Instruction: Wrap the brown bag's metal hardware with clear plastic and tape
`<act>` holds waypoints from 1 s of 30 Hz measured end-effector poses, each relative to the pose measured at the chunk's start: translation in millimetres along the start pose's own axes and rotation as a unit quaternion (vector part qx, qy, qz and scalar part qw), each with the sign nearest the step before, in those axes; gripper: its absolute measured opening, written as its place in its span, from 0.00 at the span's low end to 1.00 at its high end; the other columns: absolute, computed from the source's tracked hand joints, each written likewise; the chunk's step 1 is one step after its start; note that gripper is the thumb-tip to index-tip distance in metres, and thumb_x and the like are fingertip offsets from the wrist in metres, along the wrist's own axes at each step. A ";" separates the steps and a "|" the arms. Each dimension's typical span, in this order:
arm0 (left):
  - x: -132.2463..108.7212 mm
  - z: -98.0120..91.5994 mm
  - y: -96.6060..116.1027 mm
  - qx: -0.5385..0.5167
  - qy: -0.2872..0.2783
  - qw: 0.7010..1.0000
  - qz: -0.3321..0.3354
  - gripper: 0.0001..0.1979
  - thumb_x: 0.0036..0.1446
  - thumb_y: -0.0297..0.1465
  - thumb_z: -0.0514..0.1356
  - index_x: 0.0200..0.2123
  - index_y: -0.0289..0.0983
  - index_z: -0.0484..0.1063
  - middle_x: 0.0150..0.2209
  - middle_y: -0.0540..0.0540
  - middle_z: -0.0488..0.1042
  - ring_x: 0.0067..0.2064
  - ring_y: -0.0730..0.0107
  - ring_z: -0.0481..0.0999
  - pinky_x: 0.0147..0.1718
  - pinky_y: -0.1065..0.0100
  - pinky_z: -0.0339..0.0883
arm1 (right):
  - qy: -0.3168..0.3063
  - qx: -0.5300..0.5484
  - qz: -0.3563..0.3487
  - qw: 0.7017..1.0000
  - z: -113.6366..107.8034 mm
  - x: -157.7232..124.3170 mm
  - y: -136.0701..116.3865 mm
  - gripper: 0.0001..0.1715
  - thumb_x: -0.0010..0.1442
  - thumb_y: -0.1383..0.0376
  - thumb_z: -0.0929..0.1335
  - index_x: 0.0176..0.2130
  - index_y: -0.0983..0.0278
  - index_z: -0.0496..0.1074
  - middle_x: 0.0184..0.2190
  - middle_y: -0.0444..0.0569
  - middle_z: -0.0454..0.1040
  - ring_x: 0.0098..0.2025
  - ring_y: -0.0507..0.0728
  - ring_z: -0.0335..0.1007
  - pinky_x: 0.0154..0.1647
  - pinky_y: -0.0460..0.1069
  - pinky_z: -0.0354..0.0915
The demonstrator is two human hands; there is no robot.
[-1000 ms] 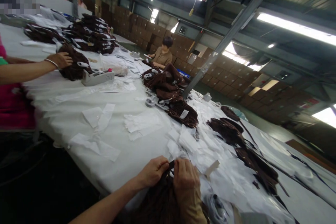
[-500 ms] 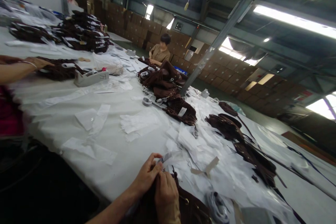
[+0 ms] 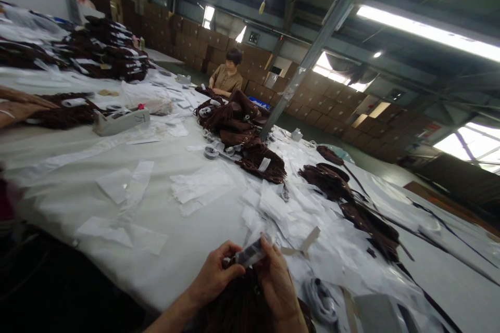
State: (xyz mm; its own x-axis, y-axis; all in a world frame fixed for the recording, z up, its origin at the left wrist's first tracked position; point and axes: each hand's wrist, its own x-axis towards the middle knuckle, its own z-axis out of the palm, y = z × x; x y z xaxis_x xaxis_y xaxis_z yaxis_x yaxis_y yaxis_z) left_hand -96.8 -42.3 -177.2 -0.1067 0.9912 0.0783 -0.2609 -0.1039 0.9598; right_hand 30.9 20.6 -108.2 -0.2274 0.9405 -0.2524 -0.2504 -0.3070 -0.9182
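Note:
At the near edge of the long white table (image 3: pixel 175 223), my left hand (image 3: pixel 214 277) and my right hand (image 3: pixel 278 282) are both closed in a pinch on a small clear plastic-wrapped piece (image 3: pixel 250 255). It is held just above a dark brown fringed bag (image 3: pixel 242 308) that lies under both hands at the bottom of the view. The wrapped piece sits between my thumbs and fingertips. Its contents are too small to make out.
White paper slips (image 3: pixel 203 187) litter the table. Brown fringed bags lie in heaps at the middle (image 3: pixel 250 148), right (image 3: pixel 351 203) and far left (image 3: pixel 105 52). A tape dispenser (image 3: pixel 119 119) stands left of centre. A co-worker's arm (image 3: pixel 19 106) rests at left; another person (image 3: pixel 225 78) sits beyond. A steel post (image 3: pixel 312 52) rises behind.
My hands have lifted the small wrapped piece off the bag and now hold it between them. The view has shifted right. The co-worker's hand has lowered onto the brown bag.

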 end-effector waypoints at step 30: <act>0.9 -1.4 17.3 0.100 0.102 0.987 -0.070 0.15 0.53 0.42 0.57 0.25 0.36 0.65 0.20 0.54 0.63 0.23 0.73 0.62 0.24 0.71 0.54 | 0.049 0.057 -0.116 0.990 -7.9 -27.1 18.0 0.18 0.50 0.59 0.75 0.41 0.61 0.72 0.39 0.45 0.77 0.40 0.56 0.72 0.43 0.49 0.68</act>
State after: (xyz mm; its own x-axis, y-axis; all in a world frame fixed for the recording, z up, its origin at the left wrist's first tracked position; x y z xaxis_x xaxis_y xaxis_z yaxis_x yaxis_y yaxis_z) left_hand -102.8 -43.3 -160.9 -0.2791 0.9555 -0.0954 -0.0952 0.0713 0.9929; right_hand 39.9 -9.3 -120.4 -0.0601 0.9956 -0.0713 -0.3908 -0.0892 -0.9162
